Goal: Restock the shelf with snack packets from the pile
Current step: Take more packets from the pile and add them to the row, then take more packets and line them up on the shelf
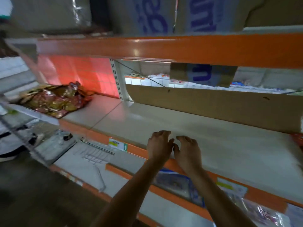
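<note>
The middle shelf (pixel 213 145) is a pale beige board with an orange front lip. Way over at its left end sits a crumpled heap of red-and-gold snack packets (pixel 54 100). A long cardboard sheet (pixel 213 105) stands on edge along the back. A yellow-green price label (pixel 115 143) is stuck on the lip. The lower shelf (pixel 78 164) carries a wire divider (pixel 96 154) and, further right, some clear-wrapped packs (pixel 180 182). The upper shelf (pixel 164 48) holds big cardboard boxes (pixel 152 15) with blue lettering.

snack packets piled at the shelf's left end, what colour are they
The snack packets are shiny red and gold; head view.
</note>
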Available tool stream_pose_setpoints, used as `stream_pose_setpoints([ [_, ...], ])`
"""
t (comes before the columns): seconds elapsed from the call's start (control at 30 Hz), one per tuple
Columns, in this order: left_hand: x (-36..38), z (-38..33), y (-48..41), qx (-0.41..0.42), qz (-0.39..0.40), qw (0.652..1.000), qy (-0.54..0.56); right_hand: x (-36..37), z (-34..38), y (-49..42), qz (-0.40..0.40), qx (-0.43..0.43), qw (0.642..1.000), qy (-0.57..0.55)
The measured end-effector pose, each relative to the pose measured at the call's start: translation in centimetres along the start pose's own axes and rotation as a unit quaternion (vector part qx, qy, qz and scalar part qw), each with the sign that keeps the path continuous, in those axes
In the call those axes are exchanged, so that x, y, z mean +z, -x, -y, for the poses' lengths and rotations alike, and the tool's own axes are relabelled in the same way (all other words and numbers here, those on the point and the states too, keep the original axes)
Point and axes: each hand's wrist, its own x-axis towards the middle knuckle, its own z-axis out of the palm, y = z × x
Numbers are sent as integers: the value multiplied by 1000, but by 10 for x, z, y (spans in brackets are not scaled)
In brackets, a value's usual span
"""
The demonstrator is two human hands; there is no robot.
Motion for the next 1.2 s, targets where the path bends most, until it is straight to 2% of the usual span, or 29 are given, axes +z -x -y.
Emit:
stream_pose_setpoints([
  [0.23,-60,119,-13,-36,-31,998,-35,71,113,-19,38,-38,998,-36],
  [0.53,-98,231,-53,-100,-59,992,-54,144,210,-69,84,-68,993,-47],
  [0.7,-120,291,-94,-137,-69,987,-56,189,264,-114,99,-85,987,-90],
  [0.87,-138,350,-133,-174,-54,980,-81,232,311,-156,136,-70,980,-125],
  [1.03,-152,406,-158,-190,-43,976,-96,269,341,-188,180,-73,975,-110],
  [1.2,-169,460,-188,-200,-53,973,-100,302,376,-217,186,-40,976,-103],
])
